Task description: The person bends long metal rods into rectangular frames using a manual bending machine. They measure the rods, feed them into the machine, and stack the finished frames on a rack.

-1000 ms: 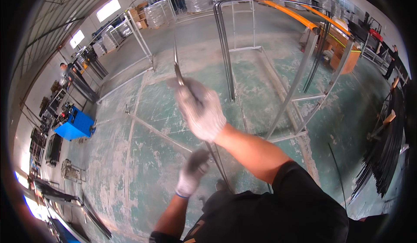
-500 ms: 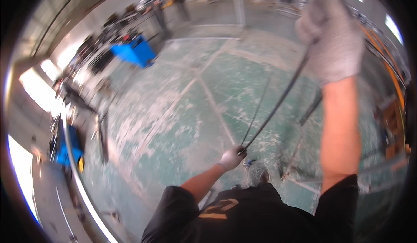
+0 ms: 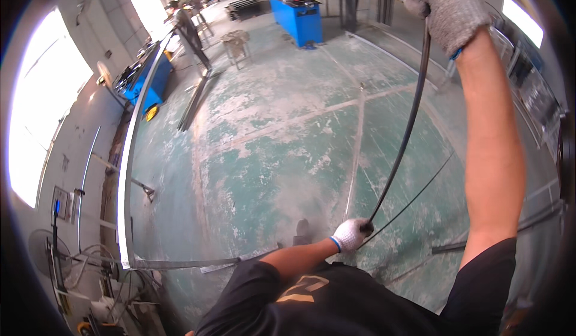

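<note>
- Left hand [image 3: 350, 234] is fisted around the low end of the dark metal rod [image 3: 403, 135], right hand [image 3: 447, 6] fisted near its top
- The rod looks long, thin, stiff yet whippy, probably light; gripping both ends suits it

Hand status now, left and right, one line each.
Left hand: closed around the lower end of the dark metal rod.
Right hand: raised, closed around the rod's upper part.

A blue machine [image 3: 298, 13] stands far across the floor [image 3: 270, 156]; a stool [image 3: 237, 45] sits left of it.
</note>
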Available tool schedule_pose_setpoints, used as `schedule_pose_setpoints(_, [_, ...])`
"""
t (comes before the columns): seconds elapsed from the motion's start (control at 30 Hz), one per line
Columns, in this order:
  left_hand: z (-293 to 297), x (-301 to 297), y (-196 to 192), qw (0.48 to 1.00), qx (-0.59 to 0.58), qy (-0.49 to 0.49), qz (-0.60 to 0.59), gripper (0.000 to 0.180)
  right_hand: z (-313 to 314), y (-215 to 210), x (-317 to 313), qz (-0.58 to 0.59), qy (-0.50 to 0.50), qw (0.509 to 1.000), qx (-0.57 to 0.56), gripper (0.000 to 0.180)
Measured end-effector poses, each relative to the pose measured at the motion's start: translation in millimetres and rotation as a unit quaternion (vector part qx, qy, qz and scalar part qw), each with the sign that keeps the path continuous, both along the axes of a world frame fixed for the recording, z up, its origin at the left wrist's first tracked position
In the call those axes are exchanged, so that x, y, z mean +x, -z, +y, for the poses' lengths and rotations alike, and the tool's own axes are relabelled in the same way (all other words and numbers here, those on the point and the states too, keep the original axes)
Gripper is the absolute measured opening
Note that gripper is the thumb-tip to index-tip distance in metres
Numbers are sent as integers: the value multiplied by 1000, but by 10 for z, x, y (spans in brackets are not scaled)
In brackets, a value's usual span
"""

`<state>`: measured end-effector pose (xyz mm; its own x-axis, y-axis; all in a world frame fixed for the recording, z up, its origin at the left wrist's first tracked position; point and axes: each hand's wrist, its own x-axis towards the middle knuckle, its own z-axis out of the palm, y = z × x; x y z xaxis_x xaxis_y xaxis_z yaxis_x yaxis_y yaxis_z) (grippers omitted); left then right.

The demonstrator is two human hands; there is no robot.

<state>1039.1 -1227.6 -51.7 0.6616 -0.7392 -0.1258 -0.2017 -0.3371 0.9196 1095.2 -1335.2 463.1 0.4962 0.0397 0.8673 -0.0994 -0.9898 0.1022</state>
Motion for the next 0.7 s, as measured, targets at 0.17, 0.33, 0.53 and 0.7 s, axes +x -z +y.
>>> schedule_pose_setpoints(0.17, [-1,795,66,998,5,-57,-1,20,430,-72,1246,68,-434,692,573,32])
schedule_pose_setpoints(0.33, [252,1901,94,998,4,-22,-60,25,593,-79,2343,92,-490,666,555,32])
schedule_pose_setpoints(0.53, [1131,3425,146,990,33,-139,-11,30,-5,-480,3239,126,-358,895,233,45])
schedule_pose_setpoints(0.7, [1830,4491,348,946,63,-317,17,29,-253,-354,4725,-104,-403,764,492,35])
